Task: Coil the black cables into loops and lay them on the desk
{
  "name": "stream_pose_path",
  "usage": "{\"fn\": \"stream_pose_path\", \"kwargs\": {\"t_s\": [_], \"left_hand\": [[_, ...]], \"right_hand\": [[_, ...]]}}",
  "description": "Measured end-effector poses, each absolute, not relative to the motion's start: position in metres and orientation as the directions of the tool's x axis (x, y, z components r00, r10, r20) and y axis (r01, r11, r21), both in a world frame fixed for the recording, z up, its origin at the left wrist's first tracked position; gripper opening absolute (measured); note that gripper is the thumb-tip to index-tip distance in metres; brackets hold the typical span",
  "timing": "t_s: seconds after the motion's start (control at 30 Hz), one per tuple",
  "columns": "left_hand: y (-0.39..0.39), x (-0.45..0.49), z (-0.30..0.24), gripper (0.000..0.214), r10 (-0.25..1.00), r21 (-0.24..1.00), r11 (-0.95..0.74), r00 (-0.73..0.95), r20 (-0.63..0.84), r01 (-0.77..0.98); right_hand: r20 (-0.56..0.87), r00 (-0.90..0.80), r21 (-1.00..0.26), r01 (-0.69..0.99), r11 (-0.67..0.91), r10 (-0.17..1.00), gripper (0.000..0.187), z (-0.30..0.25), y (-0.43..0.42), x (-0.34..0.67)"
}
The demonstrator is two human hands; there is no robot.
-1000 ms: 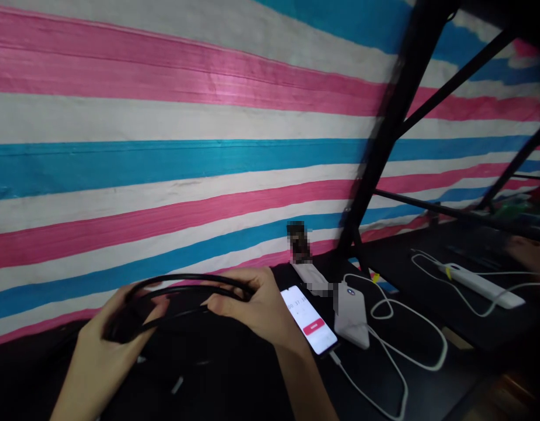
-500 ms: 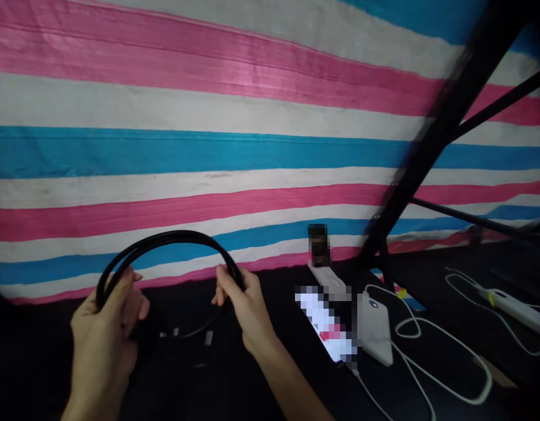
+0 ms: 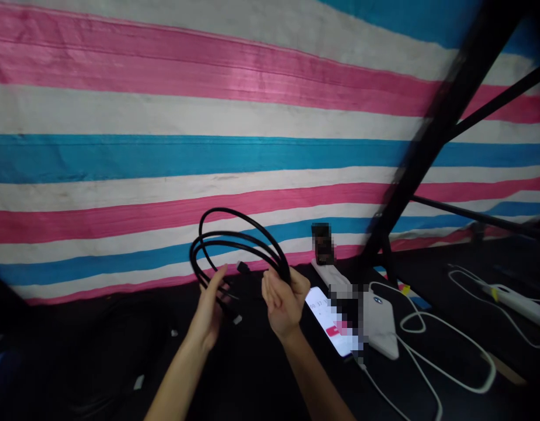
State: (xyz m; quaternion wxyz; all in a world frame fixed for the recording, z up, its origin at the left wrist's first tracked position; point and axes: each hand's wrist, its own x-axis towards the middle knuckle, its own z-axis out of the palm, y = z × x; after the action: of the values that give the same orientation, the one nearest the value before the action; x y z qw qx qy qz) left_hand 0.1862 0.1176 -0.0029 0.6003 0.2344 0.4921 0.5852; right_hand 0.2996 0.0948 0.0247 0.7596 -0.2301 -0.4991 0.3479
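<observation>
A black cable (image 3: 235, 237) is coiled into several loops and held up above the dark table, in front of the striped cloth. My left hand (image 3: 212, 307) grips the left side of the coil, fingers curled around the strands. My right hand (image 3: 282, 301) grips the right side, thumb over the loops. A cable plug (image 3: 242, 268) hangs between the two hands.
A lit phone (image 3: 329, 313) lies right of my right hand, next to a white power bank (image 3: 381, 324) with white cables (image 3: 445, 351). A white power strip (image 3: 513, 299) sits far right. Black frame bars (image 3: 432, 146) rise on the right. More dark cables (image 3: 121, 351) lie at left.
The coil has been gathered from one wide loop into tighter loops and raised. Both hands have moved closer together and to the right.
</observation>
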Motion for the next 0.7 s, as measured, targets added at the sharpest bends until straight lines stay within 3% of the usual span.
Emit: {"fn": "stream_pose_path", "kwargs": {"t_s": [0.1,0.17,0.23,0.33,0.43,0.57,0.63,0.7], "left_hand": [[0.109,0.193,0.007,0.035,0.920,0.660,0.373,0.169,-0.352,-0.652],[0.108,0.189,0.011,0.030,0.950,0.695,0.298,0.131,-0.283,-0.654],[0.110,0.179,0.013,0.031,0.974,0.809,0.151,-0.052,-0.218,-0.568],[0.112,0.161,0.016,0.036,0.981,0.910,-0.037,-0.190,-0.046,-0.413],[0.110,0.147,0.022,0.035,0.991,0.955,-0.110,-0.104,0.085,-0.274],[0.106,0.140,0.027,0.041,0.992,0.995,-0.073,-0.112,0.065,-0.064],[0.106,0.138,0.026,0.043,0.980,0.991,-0.073,-0.174,0.092,0.117],[0.107,0.136,0.025,0.042,0.971,0.957,-0.098,-0.186,0.152,0.272]], "right_hand": [[0.530,0.267,-0.637,-0.502,0.585,0.805,0.040,0.023,0.103,0.290],[0.486,0.186,-0.664,-0.556,0.500,0.854,0.042,0.025,0.110,0.291],[0.408,0.097,-0.749,-0.533,0.394,0.908,0.039,0.029,0.118,0.298],[0.290,0.086,-0.879,-0.371,0.300,0.953,0.023,0.032,0.128,0.311],[0.333,0.155,-0.923,-0.151,0.355,0.930,0.048,0.033,0.130,0.318],[0.450,0.259,-0.893,0.104,0.438,0.855,0.074,0.038,0.120,0.314],[0.487,0.267,-0.872,0.204,0.446,0.831,0.079,0.041,0.116,0.311],[0.500,0.256,-0.859,0.265,0.438,0.827,0.073,0.042,0.116,0.310]]}}
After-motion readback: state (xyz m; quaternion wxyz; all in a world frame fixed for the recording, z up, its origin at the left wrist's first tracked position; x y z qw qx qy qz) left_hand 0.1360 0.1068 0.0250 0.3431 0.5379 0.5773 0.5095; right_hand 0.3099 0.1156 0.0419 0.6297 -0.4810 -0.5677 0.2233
